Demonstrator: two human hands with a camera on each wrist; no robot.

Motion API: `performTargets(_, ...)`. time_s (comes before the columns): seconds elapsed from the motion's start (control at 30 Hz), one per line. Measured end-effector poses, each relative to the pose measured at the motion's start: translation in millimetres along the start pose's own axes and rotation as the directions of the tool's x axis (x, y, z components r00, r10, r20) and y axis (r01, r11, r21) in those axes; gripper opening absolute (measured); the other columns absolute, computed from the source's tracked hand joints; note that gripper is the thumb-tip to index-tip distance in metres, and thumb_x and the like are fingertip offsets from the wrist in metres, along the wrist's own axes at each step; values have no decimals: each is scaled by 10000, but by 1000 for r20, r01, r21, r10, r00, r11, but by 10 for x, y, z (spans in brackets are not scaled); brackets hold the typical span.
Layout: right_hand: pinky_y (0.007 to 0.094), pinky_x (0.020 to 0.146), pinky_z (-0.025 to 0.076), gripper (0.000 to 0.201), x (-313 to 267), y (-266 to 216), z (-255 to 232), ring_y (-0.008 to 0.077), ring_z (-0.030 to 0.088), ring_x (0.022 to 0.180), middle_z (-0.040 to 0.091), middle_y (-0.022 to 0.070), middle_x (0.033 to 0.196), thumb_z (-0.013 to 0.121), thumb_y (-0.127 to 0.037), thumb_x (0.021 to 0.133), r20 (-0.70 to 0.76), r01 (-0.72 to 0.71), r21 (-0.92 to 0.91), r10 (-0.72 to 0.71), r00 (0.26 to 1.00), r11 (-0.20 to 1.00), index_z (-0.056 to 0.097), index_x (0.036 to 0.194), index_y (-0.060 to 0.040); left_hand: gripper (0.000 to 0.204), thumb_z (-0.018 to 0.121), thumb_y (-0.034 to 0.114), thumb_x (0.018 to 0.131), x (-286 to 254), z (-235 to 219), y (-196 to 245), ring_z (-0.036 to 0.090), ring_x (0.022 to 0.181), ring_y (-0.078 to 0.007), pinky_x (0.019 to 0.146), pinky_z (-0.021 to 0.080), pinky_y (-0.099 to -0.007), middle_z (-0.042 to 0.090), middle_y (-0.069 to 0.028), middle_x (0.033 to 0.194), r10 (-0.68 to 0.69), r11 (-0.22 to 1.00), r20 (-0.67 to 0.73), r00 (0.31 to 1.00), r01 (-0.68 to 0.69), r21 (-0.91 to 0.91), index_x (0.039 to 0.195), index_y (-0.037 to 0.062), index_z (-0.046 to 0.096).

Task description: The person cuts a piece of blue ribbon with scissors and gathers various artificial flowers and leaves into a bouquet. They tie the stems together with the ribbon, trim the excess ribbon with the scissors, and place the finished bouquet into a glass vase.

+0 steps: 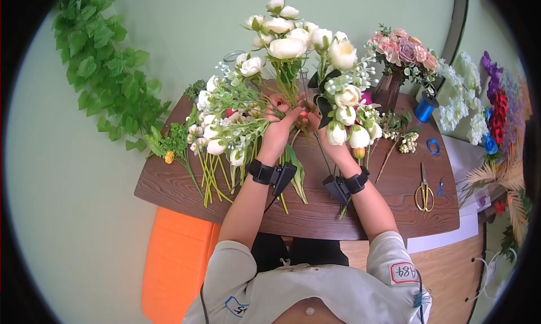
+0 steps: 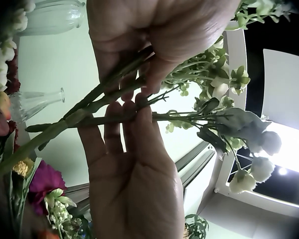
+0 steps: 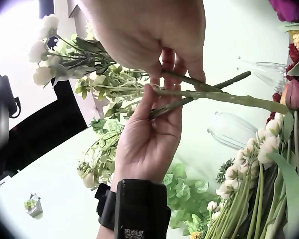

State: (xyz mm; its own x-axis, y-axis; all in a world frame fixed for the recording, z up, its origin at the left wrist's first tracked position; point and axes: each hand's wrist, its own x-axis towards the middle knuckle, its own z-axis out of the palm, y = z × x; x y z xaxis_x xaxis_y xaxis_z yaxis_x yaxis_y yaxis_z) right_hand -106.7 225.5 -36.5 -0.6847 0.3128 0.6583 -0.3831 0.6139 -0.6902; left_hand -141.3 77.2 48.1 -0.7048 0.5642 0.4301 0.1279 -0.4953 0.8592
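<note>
Both hands are raised together over the table, gripping stems of artificial white flowers (image 1: 288,47). My left hand (image 1: 276,135) pinches green stems (image 3: 214,97) between thumb and fingers. The right hand (image 2: 134,184) pinches a darker stem (image 2: 109,120) beside them, and the stems cross below the fingers. White rose heads (image 1: 346,95) and sprigs of small white buds lean out past the right hand. Leafy green sprays with white blooms (image 1: 214,126) spread on the left hand's side. Blooms partly hide the fingers in the head view.
More white flowers with long green stems (image 1: 211,177) lie at the table's left. A vase of pink flowers (image 1: 407,50), blue ribbon spool (image 1: 426,107), ribbon roll (image 1: 433,146) and gold-handled scissors (image 1: 424,195) are at right. Clear glass bottles (image 3: 234,130) stand behind the hands.
</note>
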Motion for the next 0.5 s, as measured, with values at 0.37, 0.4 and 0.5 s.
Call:
performTargets(0.37,310,817,382,232,-2,-941,-205,218,511,919,526,119,1013,475,-47,788,3,66,112,-67,998,991,533,1009,-11,106,514,-18,764,-92,101,-6,512,710,-87,641,408,-212,511,-5,740,-181,975,-102,978,165,-151,806,54,448)
performTargets(0.4,312,815,384,238,0,-897,-201,224,512,916,527,122,1010,469,-35,788,13,22,105,-23,1000,994,525,1018,-8,107,519,-29,755,-60,37,-29,524,712,-99,645,421,-217,533,-12,775,-182,978,-9,983,180,-105,797,54,468)
performTargets(0.5,214,702,415,333,-1,-285,-81,81,461,881,473,9,1022,446,-173,863,70,-154,174,143,987,973,421,1151,-8,104,525,-35,749,-49,56,-6,520,729,-94,666,418,-213,546,-14,806,-49,970,68,996,64,-236,785,51,478)
